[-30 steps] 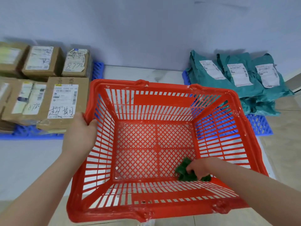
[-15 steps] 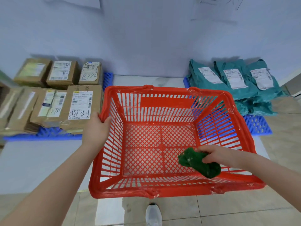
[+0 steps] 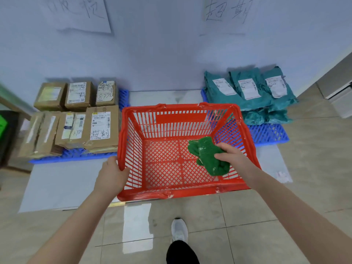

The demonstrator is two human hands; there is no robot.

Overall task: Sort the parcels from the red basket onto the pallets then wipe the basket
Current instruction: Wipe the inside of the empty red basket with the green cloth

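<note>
One pale wall (image 3: 162, 54) carries two paper sheets, one at the left (image 3: 80, 12) and one at the right (image 3: 226, 12), both with handwriting; below it lies a tiled floor (image 3: 247, 225) with one pale mat (image 3: 57, 187) spread on it.

Two blue pallets stand against the wall, well apart: the left pallet (image 3: 76, 153) bears brown cardboard parcels (image 3: 101, 126), three boxes in the back row and flatter ones in front whose number I cannot settle; the right pallet (image 3: 266, 132) bears teal bags (image 3: 247, 88), three with labels facing up, more beneath them, uncounted.

One red basket (image 3: 179, 107) sits between the pallets; in this view its left wall overlaps the cardboard stack and its right wall overlaps the right pallet's near corner; whether it rests on the mat or is lifted I cannot tell. Open floor lies on the near side of the basket, and bare mat shows to its left.

The left hand (image 3: 112, 176) grips the basket's left rim, fingers curled over the edge. The right hand (image 3: 230, 156) is inside the basket near the right wall, fingers clenched round one bunched green cloth (image 3: 207, 155) above the lattice bottom; the basket contains only these two.

One white shoe (image 3: 179, 230) stands on the tiles just short of the basket's near edge.
</note>
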